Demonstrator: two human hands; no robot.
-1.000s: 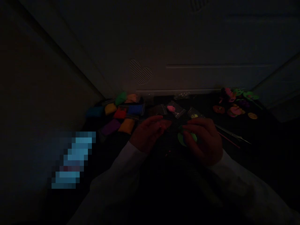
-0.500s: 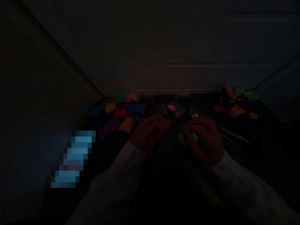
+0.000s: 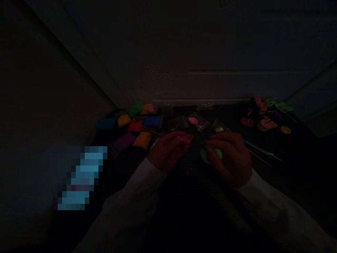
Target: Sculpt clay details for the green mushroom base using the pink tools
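The scene is very dark. My left hand (image 3: pixel 168 151) is raised over the dark table, its fingers curled together around a tiny pink piece (image 3: pixel 182 140) that shows as a bright dot at the fingertips. My right hand (image 3: pixel 233 158) pinches a small dark green lump (image 3: pixel 204 142) between thumb and fingers. Just under it lies a light green disc (image 3: pixel 210 158) with something blue on it, partly hidden by the thumb. A couple of pink bits (image 3: pixel 189 172) lie on the table between my forearms.
Bags of coloured clay, such as a purple one (image 3: pixel 123 141) and an orange one (image 3: pixel 142 140), lie at the left. A pink lump in a clear bag (image 3: pixel 193 121) is behind my hands. Scissors (image 3: pixel 265 151) and finished clay shapes (image 3: pixel 266 123) are at the right. A bright blurred screen (image 3: pixel 83 177) glows left.
My left hand has turned slightly, its fingers curling closer around the pink piece. My right hand stays almost where it was above the green disc.
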